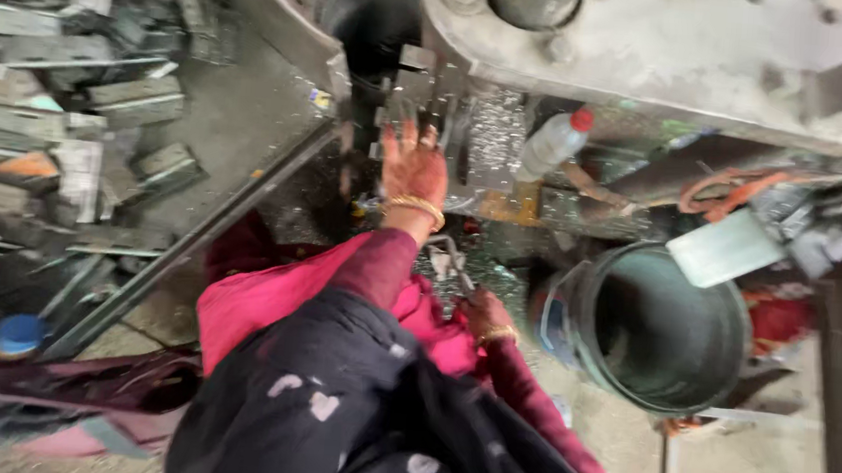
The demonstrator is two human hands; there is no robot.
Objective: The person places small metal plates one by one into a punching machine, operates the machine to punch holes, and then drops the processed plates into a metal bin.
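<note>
Overhead, left hand (413, 166) spread open against machine (656, 45), right hand (483, 311) gripping metal piece (447, 259)

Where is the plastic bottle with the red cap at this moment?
In the head view, the plastic bottle leans just right of centre near the top, under the grey machine body, to the right of the raised left hand and above the dark bucket.

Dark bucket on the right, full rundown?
The bucket is round, dark green-grey, plastic by the look, standing upright on the dusty floor with its mouth open to the camera. Inside looks dark; contents cannot be told. A pale flat rectangular piece overlaps its upper rim. It sits right of the person's right hand, which does not touch it.
</note>
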